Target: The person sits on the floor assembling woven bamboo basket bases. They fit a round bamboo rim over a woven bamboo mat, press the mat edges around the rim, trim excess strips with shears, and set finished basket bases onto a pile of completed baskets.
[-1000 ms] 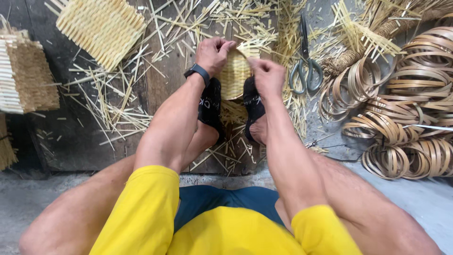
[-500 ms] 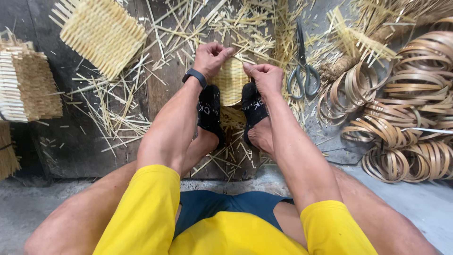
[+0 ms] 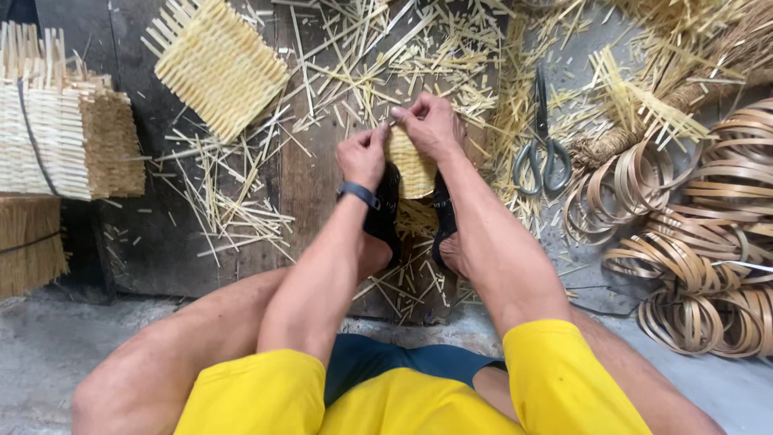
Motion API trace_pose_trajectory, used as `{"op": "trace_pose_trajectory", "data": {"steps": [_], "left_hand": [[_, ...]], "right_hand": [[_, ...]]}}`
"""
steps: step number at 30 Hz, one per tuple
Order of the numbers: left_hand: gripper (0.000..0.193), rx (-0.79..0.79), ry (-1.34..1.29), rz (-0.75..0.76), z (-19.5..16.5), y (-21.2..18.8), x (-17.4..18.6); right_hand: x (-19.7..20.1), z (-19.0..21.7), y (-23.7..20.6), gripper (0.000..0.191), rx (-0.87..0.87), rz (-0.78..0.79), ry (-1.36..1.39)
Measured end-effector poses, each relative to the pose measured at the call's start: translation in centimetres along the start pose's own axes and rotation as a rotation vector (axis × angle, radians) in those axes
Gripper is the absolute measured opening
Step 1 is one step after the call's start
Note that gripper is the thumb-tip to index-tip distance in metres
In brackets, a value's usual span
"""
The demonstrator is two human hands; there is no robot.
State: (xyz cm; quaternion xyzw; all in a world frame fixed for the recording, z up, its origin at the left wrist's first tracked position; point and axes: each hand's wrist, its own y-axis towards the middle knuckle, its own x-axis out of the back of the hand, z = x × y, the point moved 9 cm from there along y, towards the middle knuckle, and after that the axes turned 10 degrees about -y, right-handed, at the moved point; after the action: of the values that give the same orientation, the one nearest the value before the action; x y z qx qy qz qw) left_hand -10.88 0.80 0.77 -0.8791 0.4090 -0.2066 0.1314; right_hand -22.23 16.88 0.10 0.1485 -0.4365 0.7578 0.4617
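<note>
A small woven straw-coloured piece stands upright between my two feet in black sandals. My left hand, with a dark band on its wrist, pinches the piece's upper left edge. My right hand grips its top edge from above, fingertips meeting those of the left hand. The lower part of the piece is held between the sandals, and my forearms hide part of it.
A finished woven square lies at the upper left, beside stacked woven mats. Scissors lie right of my hands. Coiled flat strips pile up at the right. Loose straw cuttings litter the dark wooden board.
Both hands have come closer together at the top of the woven piece; the right hand shifted left and up onto its top edge. The view has shifted slightly.
</note>
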Motion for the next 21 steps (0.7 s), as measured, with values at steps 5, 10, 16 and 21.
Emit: {"op": "trace_pose_trajectory", "data": {"steps": [5, 10, 16, 21], "left_hand": [[0.032, 0.458, -0.193, 0.157, 2.8, 1.5, -0.7], [0.064, -0.076, 0.126, 0.294, -3.2, 2.7, -1.7], [0.048, -0.243, 0.301, 0.564, -6.6, -1.8, -7.3], [0.025, -0.991, 0.421, 0.537, -9.7, -10.1, -7.7]], "right_hand": [[-0.9, -0.1, 0.7, 0.039, -0.038, 0.007, 0.032], [9.7, 1.3, -4.1, 0.015, 0.608, -0.653, -0.022], [27.4, -8.3, -10.3, 0.031, 0.195, -0.122, -0.764], [30.5, -15.3, -17.0, 0.034, -0.029, -0.105, -0.582]]}}
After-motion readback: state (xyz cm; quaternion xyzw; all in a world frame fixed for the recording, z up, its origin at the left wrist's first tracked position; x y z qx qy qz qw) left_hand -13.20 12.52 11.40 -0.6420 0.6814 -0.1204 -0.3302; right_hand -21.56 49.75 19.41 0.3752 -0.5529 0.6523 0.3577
